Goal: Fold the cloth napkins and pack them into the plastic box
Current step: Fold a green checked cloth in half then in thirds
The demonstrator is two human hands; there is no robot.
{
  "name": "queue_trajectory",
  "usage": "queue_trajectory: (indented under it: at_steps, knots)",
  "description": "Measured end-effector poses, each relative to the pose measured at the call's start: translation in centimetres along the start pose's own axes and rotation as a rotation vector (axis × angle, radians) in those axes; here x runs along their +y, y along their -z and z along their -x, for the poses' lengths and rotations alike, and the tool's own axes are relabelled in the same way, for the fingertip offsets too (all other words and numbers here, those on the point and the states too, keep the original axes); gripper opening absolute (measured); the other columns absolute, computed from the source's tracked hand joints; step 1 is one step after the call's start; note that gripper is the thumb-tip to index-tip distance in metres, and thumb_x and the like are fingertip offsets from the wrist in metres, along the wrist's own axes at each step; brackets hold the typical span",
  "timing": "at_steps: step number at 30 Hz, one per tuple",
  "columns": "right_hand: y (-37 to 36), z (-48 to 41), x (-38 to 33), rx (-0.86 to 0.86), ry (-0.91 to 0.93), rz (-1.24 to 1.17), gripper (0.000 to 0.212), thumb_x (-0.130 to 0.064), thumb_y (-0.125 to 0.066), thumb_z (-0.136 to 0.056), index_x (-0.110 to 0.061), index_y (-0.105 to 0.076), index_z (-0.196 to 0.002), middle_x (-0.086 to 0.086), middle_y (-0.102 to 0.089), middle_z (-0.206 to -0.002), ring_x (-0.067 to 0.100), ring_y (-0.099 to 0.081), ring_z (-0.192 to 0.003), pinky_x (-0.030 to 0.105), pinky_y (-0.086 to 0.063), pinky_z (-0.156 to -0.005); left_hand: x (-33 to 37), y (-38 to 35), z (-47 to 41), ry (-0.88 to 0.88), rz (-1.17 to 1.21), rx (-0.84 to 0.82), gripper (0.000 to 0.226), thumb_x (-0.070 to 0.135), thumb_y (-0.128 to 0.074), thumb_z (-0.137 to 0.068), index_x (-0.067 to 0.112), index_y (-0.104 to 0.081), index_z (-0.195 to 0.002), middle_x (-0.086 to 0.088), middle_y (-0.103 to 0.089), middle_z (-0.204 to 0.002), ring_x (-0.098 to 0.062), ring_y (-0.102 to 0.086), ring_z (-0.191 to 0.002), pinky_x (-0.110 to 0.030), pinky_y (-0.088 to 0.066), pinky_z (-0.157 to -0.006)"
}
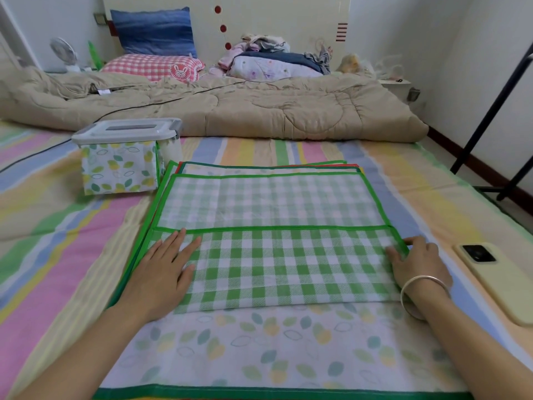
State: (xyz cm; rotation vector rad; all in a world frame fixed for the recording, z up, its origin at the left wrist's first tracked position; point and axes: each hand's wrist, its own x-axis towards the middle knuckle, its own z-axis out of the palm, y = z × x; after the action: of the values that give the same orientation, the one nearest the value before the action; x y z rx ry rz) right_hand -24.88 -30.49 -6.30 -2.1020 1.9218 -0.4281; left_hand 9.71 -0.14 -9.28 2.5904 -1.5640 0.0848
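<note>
Striped cotton bed sheet (72,255) in pink, blue and yellow gives lots of flat room (the bed is the work spot). On it lies a pile of green-edged cloth napkins (259,347). The top one, a green checked cloth napkin (274,203), has its near half folded up to the middle. More folds are left, I think, and the rest lie unfolded. A clear plastic box with a grey lid (127,131) waits far left, lid on. The left hand (164,272) lies flat on the fold, grip apart. The right hand (418,264) pinches the fold's right edge, grip clamped. A cream phone (496,281) sits near that edge, so mind it.
</note>
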Motion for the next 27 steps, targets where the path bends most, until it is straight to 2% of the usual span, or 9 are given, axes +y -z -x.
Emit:
queue_trajectory:
  at_steps: [4,6,8,11,13,15,18,23,27]
  knots:
    - [-0.2,1.3,-1.5,0.17,0.3,0.185,0.051,-0.015,-0.063,-0.087,-0.013,-0.048,-0.135,0.016,-0.044,-0.136,0.038,-0.039,-0.121,0.049,-0.037,-0.095,0.2,0.3,-0.2,-0.05,-0.134,0.024,0.065,0.047,-0.019,-0.096,0.021,-0.022,-0.155,-0.009,-0.021,-0.163,-0.023,-0.019,-0.151,-0.043,-0.008,-0.123]
    - [-0.7,2.5,-3.1,0.195,0.571,0.113,0.041,-0.021,-0.062,-0.083,-0.011,-0.061,-0.123,0.018,-0.056,-0.128,0.042,-0.049,-0.115,0.054,-0.043,-0.093,1.4,1.3,-0.6,-0.119,-0.269,0.075,0.068,0.032,-0.049,-0.09,0.015,-0.029,-0.153,-0.016,-0.03,-0.16,-0.032,-0.029,-0.147,-0.054,-0.015,-0.119]
    - [-0.9,4.5,-5.6,-0.003,0.712,0.107,0.059,-0.054,-0.03,-0.087,-0.024,-0.059,-0.13,0.008,-0.05,-0.142,0.037,-0.043,-0.131,0.055,-0.03,-0.11,3.1,2.4,-1.2,-0.183,-0.366,0.027,0.096,0.008,-0.059,-0.079,0.016,-0.006,-0.159,-0.016,0.0,-0.166,-0.035,-0.005,-0.152,-0.061,-0.008,-0.12]
    - [-2.3,6.4,-7.6,-0.26,0.773,0.2,0.092,-0.075,0.014,-0.069,-0.047,-0.022,-0.149,-0.011,-0.006,-0.162,0.019,0.005,-0.15,0.048,0.013,-0.118,5.9,4.2,-1.8,-0.358,-0.498,-0.133,0.102,-0.007,-0.04,-0.083,0.023,0.032,-0.149,-0.006,0.043,-0.152,-0.027,0.033,-0.144,-0.054,0.013,-0.12]
    - [-3.0,6.7,-7.7,-0.353,0.782,0.248,0.112,-0.086,0.03,-0.054,-0.048,-0.011,-0.151,-0.014,0.004,-0.162,0.016,0.013,-0.149,0.05,0.017,-0.117,7.1,4.5,-2.5,-0.409,-0.412,-0.171,0.092,-0.006,-0.044,-0.088,0.023,0.008,-0.159,-0.001,0.024,-0.163,-0.022,0.02,-0.152,-0.046,0.009,-0.123]
    - [-3.2,6.5,-7.5,-0.392,0.778,0.254,0.121,-0.084,0.037,-0.046,-0.048,-0.009,-0.151,-0.015,0.004,-0.162,0.014,0.012,-0.149,0.051,0.013,-0.118,8.1,4.5,-3.0,-0.321,-0.16,-0.104,0.07,-0.003,-0.046,-0.09,0.022,-0.032,-0.153,0.004,-0.019,-0.164,-0.019,-0.016,-0.151,-0.034,-0.006,-0.124]
    - [-3.0,6.2,-7.6,-0.399,0.777,0.272,0.119,-0.086,0.035,-0.047,-0.049,-0.01,-0.15,-0.016,0.0,-0.162,0.014,0.006,-0.149,0.049,0.008,-0.119,11.0,4.5,-4.1,-0.189,0.167,0.046,0.038,0.012,-0.043,-0.1,0.022,-0.054,-0.134,0.007,-0.045,-0.149,-0.013,-0.036,-0.138,-0.025,-0.018,-0.116]
    - [-1.6,5.9,-8.8,-0.374,0.809,0.298,0.108,-0.09,0.02,-0.057,-0.05,-0.033,-0.142,-0.015,-0.027,-0.153,0.015,-0.019,-0.143,0.042,-0.007,-0.119,14.5,1.8,-5.2,-0.228,0.102,-0.125,0.058,0.048,-0.024,-0.105,0.034,-0.008,-0.159,0.012,0.011,-0.165,-0.008,0.018,-0.151,-0.045,0.013,-0.122]
    - [-0.5,2.2,-12.5,-0.293,0.805,0.227,0.045,-0.057,-0.032,-0.097,-0.035,-0.052,-0.131,-0.005,-0.053,-0.134,0.02,-0.047,-0.121,0.035,-0.034,-0.103,14.5,-0.1,-5.0,-0.195,0.08,-0.119,0.074,0.059,0.006,-0.089,0.034,0.002,-0.159,0.011,0.02,-0.164,-0.009,0.027,-0.148,-0.05,0.012,-0.122]
